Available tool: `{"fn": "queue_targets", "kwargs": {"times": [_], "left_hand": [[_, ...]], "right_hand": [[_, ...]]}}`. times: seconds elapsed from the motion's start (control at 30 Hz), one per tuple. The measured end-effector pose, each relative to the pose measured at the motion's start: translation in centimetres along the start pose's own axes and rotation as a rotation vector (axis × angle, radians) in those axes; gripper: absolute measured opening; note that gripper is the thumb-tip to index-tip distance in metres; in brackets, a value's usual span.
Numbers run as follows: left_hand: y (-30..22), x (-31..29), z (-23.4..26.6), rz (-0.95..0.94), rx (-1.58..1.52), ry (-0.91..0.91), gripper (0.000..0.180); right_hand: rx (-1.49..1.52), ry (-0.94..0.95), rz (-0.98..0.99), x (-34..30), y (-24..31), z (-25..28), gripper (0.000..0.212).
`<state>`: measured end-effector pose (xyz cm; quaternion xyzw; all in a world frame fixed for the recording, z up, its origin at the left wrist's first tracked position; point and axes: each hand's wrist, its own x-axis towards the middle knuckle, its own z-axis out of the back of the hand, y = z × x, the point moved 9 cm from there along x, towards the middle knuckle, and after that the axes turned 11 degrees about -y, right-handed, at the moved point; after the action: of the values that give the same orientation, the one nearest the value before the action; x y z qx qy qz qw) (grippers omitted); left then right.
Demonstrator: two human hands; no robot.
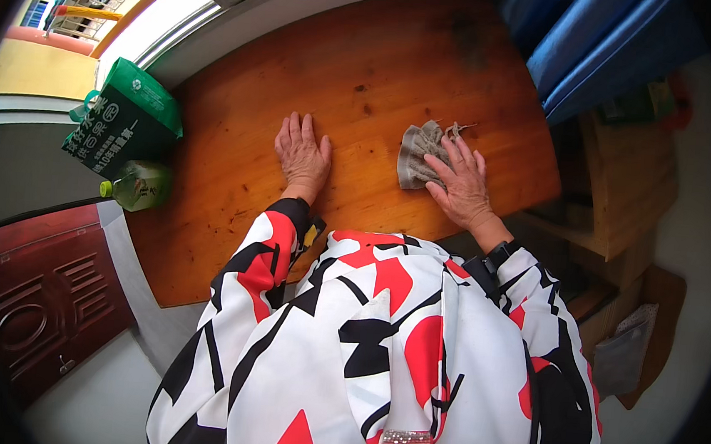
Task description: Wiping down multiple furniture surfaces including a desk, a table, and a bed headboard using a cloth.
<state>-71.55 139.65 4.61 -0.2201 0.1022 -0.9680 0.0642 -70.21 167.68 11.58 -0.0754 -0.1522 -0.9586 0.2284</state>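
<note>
A wooden table [368, 64] with an orange-brown grain lies before me. My left hand [303, 155] rests flat on its surface, fingers stretched forward and holding nothing. To the right, my right hand [463, 180] lies spread over a crumpled grey cloth [414, 156], pressing it against the wood. The cloth's left part and frayed far edge show; the rest is hidden under the palm and fingers.
At the table's left edge stand a green bag [126, 116] and a bottle [143, 186] with a light green cap. A blue curtain [603, 49] hangs at the far right, above wooden shelving [626, 185]. A dark red door [40, 297] is at the lower left.
</note>
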Motion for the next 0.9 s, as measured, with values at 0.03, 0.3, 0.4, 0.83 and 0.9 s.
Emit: {"fn": "queue_targets", "kwargs": {"times": [0.03,0.3,0.4,0.83,0.9], "left_hand": [[0.3,0.2,-0.1,0.028,-0.052,0.057,0.058],[-2.6,-6.1,6.0,-0.108,-0.432,0.226,0.079],[-4.7,-8.1,10.0,-0.306,-0.595,0.273,0.089],[8.0,-19.1,8.8,-0.293,-0.353,0.004,0.03],[14.6,-20.6,13.2,-0.081,-0.353,-0.188,0.033]], "right_hand": [[0.012,-0.027,0.069,0.2,1.4,0.6,0.051],[0.068,0.056,-0.056,-1.0,4.6,-4.3,0.046],[0.377,0.143,0.243,-0.7,14.1,-5.6,0.037],[0.825,0.443,-0.052,-2.5,21.2,-13.5,0.013],[0.786,0.486,-0.131,-2.2,21.1,-12.4,0.014]]}}
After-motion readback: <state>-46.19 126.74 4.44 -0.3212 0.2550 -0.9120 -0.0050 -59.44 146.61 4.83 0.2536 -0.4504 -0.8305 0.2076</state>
